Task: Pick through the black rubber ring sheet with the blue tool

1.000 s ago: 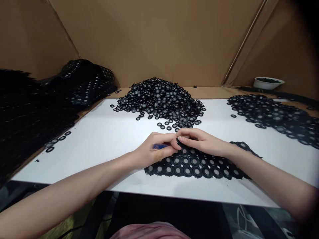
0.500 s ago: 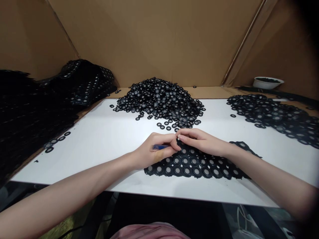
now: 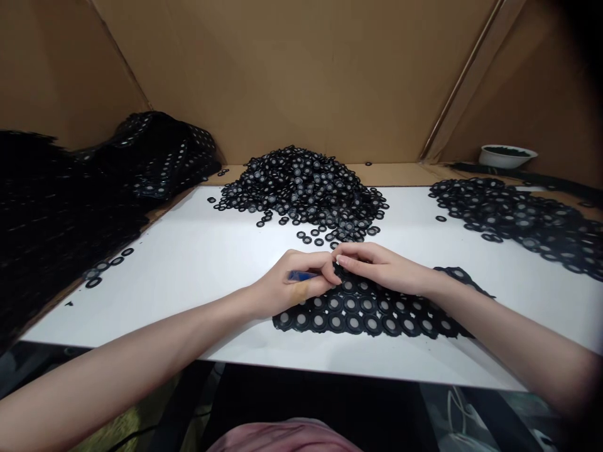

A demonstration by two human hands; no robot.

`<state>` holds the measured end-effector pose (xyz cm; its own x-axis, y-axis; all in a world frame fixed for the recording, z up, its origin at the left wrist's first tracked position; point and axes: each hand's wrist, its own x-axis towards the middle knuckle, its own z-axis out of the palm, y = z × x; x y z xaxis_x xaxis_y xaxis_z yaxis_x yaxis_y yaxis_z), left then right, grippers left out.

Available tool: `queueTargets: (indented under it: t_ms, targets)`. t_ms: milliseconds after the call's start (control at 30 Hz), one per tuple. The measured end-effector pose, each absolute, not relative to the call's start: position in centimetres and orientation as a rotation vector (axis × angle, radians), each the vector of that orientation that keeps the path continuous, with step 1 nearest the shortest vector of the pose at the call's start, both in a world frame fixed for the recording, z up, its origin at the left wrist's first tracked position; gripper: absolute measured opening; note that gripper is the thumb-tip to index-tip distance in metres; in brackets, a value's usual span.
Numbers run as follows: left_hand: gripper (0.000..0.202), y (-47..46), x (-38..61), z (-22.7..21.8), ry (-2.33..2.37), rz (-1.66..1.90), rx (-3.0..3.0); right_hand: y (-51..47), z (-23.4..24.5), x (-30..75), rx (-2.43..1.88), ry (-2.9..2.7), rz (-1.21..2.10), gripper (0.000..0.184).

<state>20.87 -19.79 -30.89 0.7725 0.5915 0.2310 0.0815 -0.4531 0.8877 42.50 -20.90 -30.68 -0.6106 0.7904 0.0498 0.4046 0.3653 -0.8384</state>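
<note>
A sheet of joined black rings with pale grey centres (image 3: 372, 324) lies flat on the white tabletop under both hands. My left hand (image 3: 292, 282) is closed around a slim blue tool (image 3: 300, 275); its working end is hidden by the fingers. A tan bandage wraps the left thumb. My right hand (image 3: 377, 267) rests over the sheet's upper part, fingers and thumb pinched on it, and its fingertips meet those of the left hand. What lies between the fingertips is hidden.
A heap of loose black rings (image 3: 301, 185) stands behind the hands. More rings (image 3: 518, 216) spread at the right, near a white bowl (image 3: 504, 157). Dark ringed sheets (image 3: 61, 220) are piled at the left. Cardboard walls (image 3: 301, 75) enclose the table (image 3: 188, 276).
The blue tool and left hand have shifted very slightly. Otherwise the hands, sheet and heaps look the same.
</note>
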Motion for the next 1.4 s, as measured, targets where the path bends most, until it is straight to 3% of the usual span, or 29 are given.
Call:
queueTargets:
  t_ms: [1000, 1233, 1400]
  targets:
    - [0.016, -19.8, 20.9, -30.8, 0.519, 0.636, 2.007, -21.0, -30.6, 42.5, -1.046, -2.192, 1.153, 0.037]
    - [0.007, -19.9, 20.9, -30.8, 0.586, 0.69, 1.844, -21.0, -30.5, 42.9, -1.06, -2.172, 1.194, 0.026]
    - [0.007, -19.9, 21.0, -30.9, 0.579, 0.677, 1.825, -20.9, -30.3, 43.6, -0.989, -2.252, 1.168, 0.033]
